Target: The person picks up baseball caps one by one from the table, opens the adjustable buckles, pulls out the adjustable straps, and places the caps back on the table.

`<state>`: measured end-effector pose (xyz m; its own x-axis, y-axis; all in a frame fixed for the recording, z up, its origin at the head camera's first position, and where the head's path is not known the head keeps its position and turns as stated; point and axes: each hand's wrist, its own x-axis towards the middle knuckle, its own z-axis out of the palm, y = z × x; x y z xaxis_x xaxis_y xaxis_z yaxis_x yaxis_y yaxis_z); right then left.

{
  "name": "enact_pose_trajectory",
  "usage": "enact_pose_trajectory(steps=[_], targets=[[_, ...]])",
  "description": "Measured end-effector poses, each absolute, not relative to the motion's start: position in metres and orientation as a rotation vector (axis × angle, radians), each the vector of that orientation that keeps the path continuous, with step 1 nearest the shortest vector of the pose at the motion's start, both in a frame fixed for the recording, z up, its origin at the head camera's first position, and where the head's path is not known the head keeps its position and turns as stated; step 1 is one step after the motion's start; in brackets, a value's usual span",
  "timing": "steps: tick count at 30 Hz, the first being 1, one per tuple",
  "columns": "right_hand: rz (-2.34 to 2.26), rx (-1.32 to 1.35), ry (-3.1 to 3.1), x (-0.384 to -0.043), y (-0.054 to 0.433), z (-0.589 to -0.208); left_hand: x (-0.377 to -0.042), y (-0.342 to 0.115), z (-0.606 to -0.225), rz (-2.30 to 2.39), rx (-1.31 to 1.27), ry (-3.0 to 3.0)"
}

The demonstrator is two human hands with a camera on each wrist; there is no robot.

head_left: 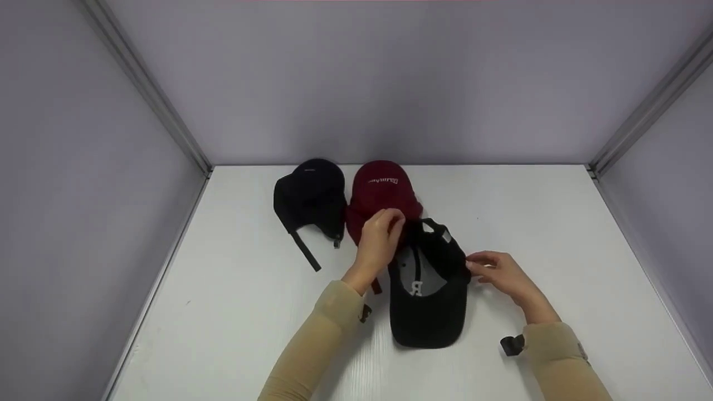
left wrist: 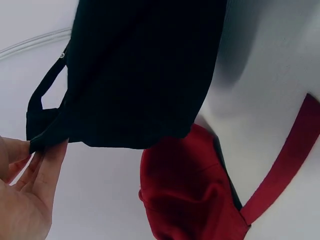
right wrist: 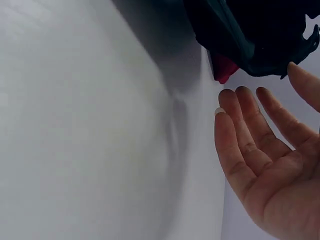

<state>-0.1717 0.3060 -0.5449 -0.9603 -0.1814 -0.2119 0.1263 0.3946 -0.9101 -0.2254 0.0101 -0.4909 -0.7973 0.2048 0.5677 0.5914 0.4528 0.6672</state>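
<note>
A black baseball cap (head_left: pixel 429 323) is held with its hollow inside facing up and its brim toward the front; a white letter shows on its grey lining. My left hand (head_left: pixel 380 236) pinches the cap's back edge beside the strap, and the left wrist view shows thumb and fingers (left wrist: pixel 50 172) on that fabric. At the cap's right side is my right hand (head_left: pixel 501 275). Its fingers (right wrist: pixel 257 127) are spread and loosely bent in the right wrist view, with the thumb tip at the cap's edge. Behind the left hand lies a red cap (head_left: pixel 384 192), partly covered.
A dark cap (head_left: pixel 315 192) lies left of the red one, its loose strap (head_left: pixel 305 250) trailing forward. The red cap's strap (left wrist: pixel 285 165) sticks out over the white table (head_left: pixel 223 312). Grey panels (head_left: pixel 356 83) enclose the table at the back and both sides.
</note>
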Motion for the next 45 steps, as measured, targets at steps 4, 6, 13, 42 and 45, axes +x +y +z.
enact_pose_trajectory(steps=[4,6,13,42,45], targets=[[-1.617,-0.008,2.341,-0.172,0.302,-0.546,-0.225,0.01,-0.493,-1.296,-0.678,-2.313],[-1.637,0.008,2.337,-0.173,0.3,-0.546,-0.225,0.01,-0.494,-1.296,-0.688,-2.327],[-1.76,0.085,2.369,-0.173,0.296,-0.539,-0.224,0.006,-0.499,-1.296,-0.683,-2.393],[-1.838,0.051,2.804,-0.169,0.267,-0.493,-0.203,0.002,-0.509,-1.193,-0.751,-2.504],[-1.812,0.021,2.828,-0.165,0.26,-0.484,-0.202,0.009,-0.503,-1.188,-0.785,-2.442]])
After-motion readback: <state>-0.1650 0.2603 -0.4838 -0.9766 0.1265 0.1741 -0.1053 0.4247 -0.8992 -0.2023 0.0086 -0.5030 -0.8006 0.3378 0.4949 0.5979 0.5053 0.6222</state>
